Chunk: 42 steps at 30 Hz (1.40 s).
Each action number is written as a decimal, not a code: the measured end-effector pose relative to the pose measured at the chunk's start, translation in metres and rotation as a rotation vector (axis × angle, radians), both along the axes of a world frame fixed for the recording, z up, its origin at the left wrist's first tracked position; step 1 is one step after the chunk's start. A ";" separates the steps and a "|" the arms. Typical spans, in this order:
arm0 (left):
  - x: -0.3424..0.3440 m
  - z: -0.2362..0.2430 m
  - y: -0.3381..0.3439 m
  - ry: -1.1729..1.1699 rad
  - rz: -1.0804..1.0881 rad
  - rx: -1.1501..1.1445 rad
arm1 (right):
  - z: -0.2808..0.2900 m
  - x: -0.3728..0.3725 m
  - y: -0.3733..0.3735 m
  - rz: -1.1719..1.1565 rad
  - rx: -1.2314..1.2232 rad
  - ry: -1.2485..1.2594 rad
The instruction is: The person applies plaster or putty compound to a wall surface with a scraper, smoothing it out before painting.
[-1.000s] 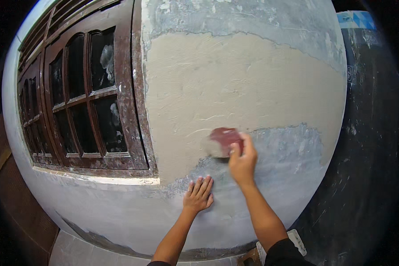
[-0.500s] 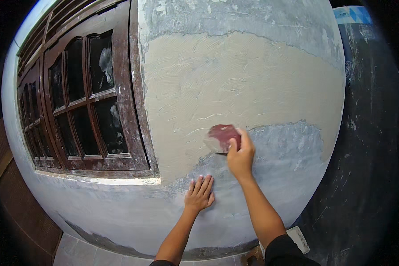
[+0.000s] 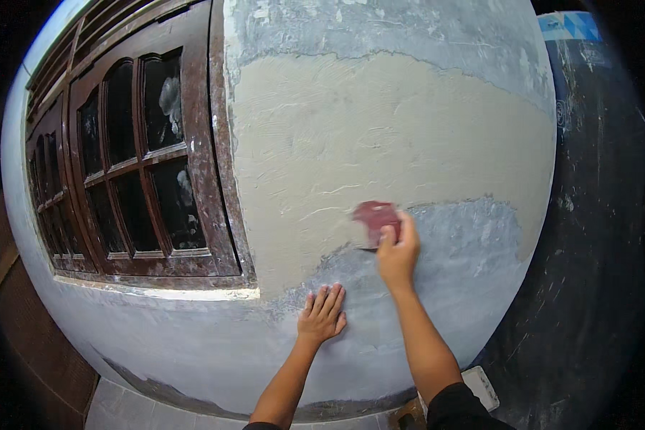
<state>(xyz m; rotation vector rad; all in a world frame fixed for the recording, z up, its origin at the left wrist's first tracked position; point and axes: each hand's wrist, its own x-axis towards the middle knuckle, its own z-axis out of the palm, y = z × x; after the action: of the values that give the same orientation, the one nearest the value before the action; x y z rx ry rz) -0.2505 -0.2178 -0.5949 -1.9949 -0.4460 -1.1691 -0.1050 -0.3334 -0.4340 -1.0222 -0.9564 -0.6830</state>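
A dark red flat scraper (image 3: 377, 221), its left part smeared with pale filler, is gripped by my right hand (image 3: 397, 251). Its blade lies against the wall at the lower border of a wide beige coat of filler (image 3: 380, 136), whose surface shows ridges and strokes. Below that border the bare wall (image 3: 451, 251) is bluish grey. My left hand (image 3: 322, 314) rests flat on this grey part, fingers spread and pointing up, just under the beige edge. Motion slightly blurs the scraper.
To the left is a brown wooden window (image 3: 136, 172) with glass panes and a paint-spattered sill (image 3: 158, 291). A dark panel (image 3: 588, 201) stands along the right. Low by my right elbow sit a whitish container (image 3: 481, 387) and a brownish object (image 3: 408, 416). Grey floor tiles (image 3: 132, 405) show below.
My right hand has shifted a little to the right with the scraper, along the filler's lower border. My left hand stays in place on the wall.
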 end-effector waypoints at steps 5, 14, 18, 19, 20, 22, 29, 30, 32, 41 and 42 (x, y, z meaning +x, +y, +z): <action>0.000 -0.001 0.001 -0.005 0.011 0.004 | 0.000 0.007 -0.019 0.176 0.169 0.286; 0.000 -0.002 0.001 -0.004 0.013 -0.003 | 0.011 0.000 -0.015 0.038 0.028 0.272; 0.002 -0.002 0.001 0.002 0.008 0.011 | 0.004 0.002 -0.006 0.124 0.167 0.189; -0.003 -0.004 0.005 0.010 0.022 0.023 | 0.011 -0.025 -0.011 0.234 0.067 0.198; -0.002 -0.003 0.004 0.015 0.012 0.025 | 0.009 -0.033 -0.003 0.129 0.038 0.094; -0.001 -0.001 0.004 -0.001 0.021 0.028 | 0.005 -0.028 0.008 0.020 0.013 -0.011; 0.000 -0.001 -0.001 -0.015 0.004 0.010 | -0.005 0.023 -0.006 0.114 0.229 0.367; -0.002 0.000 0.000 -0.013 0.016 0.005 | -0.005 0.020 -0.009 0.171 0.178 0.373; -0.004 -0.001 -0.002 -0.002 0.014 -0.001 | -0.007 -0.006 -0.002 0.155 0.102 0.262; -0.002 -0.003 -0.002 -0.005 -0.016 -0.006 | -0.015 0.026 -0.021 -0.061 0.166 0.458; -0.003 -0.002 0.000 0.000 -0.005 -0.014 | -0.016 0.027 -0.027 -0.079 0.213 0.496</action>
<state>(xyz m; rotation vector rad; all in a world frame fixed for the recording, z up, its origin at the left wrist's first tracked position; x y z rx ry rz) -0.2534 -0.2179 -0.5964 -2.0088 -0.4508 -1.1716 -0.0779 -0.3602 -0.4501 -0.9799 -0.4048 -0.5457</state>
